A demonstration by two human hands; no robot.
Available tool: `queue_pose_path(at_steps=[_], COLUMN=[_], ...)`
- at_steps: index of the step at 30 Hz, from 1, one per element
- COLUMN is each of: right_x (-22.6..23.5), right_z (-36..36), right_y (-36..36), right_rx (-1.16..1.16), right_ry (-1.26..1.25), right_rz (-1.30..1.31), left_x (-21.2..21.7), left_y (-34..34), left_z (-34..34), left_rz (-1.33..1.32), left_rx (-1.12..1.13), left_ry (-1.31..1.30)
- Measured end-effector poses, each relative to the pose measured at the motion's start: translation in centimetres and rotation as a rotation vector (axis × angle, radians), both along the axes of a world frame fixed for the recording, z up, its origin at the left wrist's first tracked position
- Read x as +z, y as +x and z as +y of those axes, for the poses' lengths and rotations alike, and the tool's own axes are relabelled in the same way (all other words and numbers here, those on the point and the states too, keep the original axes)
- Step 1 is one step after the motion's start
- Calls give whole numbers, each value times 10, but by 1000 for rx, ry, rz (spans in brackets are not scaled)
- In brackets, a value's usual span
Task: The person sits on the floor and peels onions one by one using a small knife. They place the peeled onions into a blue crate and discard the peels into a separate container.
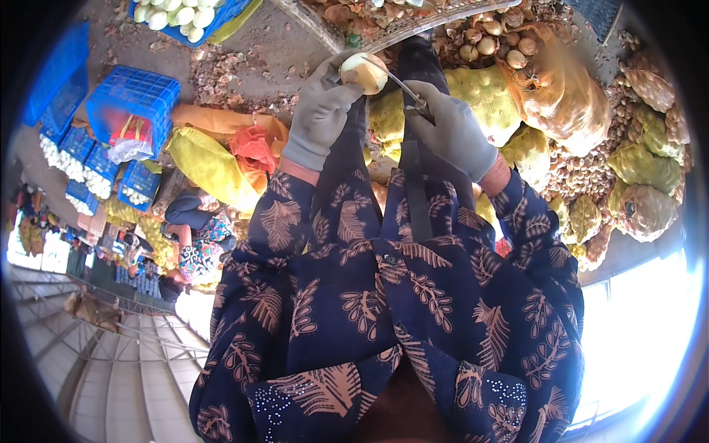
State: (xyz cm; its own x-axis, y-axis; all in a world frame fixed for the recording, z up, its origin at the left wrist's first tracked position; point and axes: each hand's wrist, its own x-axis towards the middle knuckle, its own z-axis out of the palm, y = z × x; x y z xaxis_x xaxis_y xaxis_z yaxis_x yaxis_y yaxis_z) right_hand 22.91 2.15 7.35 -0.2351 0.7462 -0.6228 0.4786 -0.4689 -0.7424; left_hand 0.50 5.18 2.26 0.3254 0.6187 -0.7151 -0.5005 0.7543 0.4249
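Note:
In my gloved left hand [325,103] sits an onion [363,74], pale where it is peeled, with a brownish patch near my thumb. My right hand [450,125], also in a grey glove, is closed round the handle of a knife [399,83]. The thin blade points up and left, and its tip reaches the onion's upper right side. Both hands are held out over my knees, and the onion is just short of the rim of a wide woven basket [443,13].
Net sacks of onions [554,88] and loose onions [484,46] lie to the right. A blue crate [133,103] stands at left, near a yellow sack [210,166]. Peeled onions fill another blue crate [221,22]. Another person [199,236] is at far left. Skins litter the floor.

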Motion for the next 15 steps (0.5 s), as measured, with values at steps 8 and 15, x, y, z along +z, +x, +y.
queue_pose_path(at_steps=[8,15], right_x=[6,1], right_z=[4,-30], right_y=[4,11], right_rx=[38,14], right_ry=[-146,201], right_rz=[14,-179], left_x=[5,-10], left_y=[6,-6], left_z=[10,7], left_rz=[6,17], left_rx=[107,132], left_ry=[-8,-18])
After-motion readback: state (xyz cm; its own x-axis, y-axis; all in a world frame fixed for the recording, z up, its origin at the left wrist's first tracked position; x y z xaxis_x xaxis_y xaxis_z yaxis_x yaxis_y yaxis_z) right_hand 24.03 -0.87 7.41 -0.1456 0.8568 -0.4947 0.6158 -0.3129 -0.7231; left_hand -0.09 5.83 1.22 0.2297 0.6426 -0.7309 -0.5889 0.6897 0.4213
